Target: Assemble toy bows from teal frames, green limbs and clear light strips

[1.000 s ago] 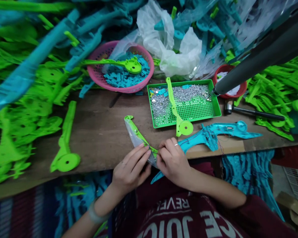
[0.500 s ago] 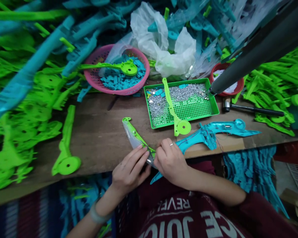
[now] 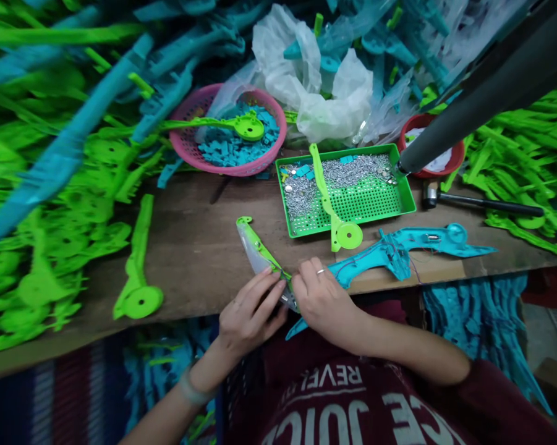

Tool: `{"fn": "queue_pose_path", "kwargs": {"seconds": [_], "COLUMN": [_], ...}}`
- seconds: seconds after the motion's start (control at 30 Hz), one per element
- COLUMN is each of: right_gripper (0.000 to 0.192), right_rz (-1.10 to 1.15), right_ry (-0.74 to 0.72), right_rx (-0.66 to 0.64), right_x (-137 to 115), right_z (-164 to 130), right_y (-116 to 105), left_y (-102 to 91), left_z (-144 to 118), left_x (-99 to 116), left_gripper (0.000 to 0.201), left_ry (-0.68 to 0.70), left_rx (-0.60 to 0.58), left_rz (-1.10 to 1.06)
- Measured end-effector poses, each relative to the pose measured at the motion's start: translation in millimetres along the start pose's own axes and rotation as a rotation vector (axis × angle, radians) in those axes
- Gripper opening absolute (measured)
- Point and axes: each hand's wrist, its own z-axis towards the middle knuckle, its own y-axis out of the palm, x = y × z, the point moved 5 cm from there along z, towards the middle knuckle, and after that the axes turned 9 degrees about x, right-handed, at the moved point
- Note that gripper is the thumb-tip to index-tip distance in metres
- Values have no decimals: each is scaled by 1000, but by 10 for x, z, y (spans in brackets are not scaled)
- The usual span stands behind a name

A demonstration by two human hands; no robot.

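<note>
Between my hands is a curved plastic piece (image 3: 255, 247), green along one edge with a clear, blade-like strip. My left hand (image 3: 249, 310) is closed on its lower part, fingertips pressed against the strip. My right hand (image 3: 325, 306) pinches the near end, which its fingers mostly hide. A long blue plastic half-shell (image 3: 401, 244) with thin wires and a small metal part in it lies just right of my right hand. Its pointed blue end (image 3: 297, 329) shows below my hands. A green half-shell with a round disc (image 3: 347, 235) rests across the tray's front edge.
A green mesh tray (image 3: 375, 217) holds many small metal screws. Behind it stand a pink basket (image 3: 278, 145) of blue bits and a red bowl (image 3: 459, 157). A hammer (image 3: 486, 203) lies at right. Green parts (image 3: 41, 284) heap at left; a dark pole (image 3: 445, 133) slants in.
The whole scene has shifted slightly right in view as the head turned. Both hands stay on the curved piece, with only slight finger movement.
</note>
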Motion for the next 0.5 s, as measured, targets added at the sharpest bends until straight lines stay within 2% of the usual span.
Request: {"fn": "queue_pose_path", "kwargs": {"seconds": [0.13,0.27,0.5], "right_gripper": [19,20,13], "right_rz": [93,252,210], "right_ry": [13,32,139], "right_rx": [16,-44,-126], "right_x": [53,100,85], "right_z": [-33,-37,9], "right_y": [2,9,-23], "left_y": [3,13,19], "left_z": [-8,-27,-80], "left_x": [18,28,35], "left_gripper": [47,52,55], "left_ry": [3,-6,-7], "left_rx": [24,47,85], "left_rz": [19,62,32]}}
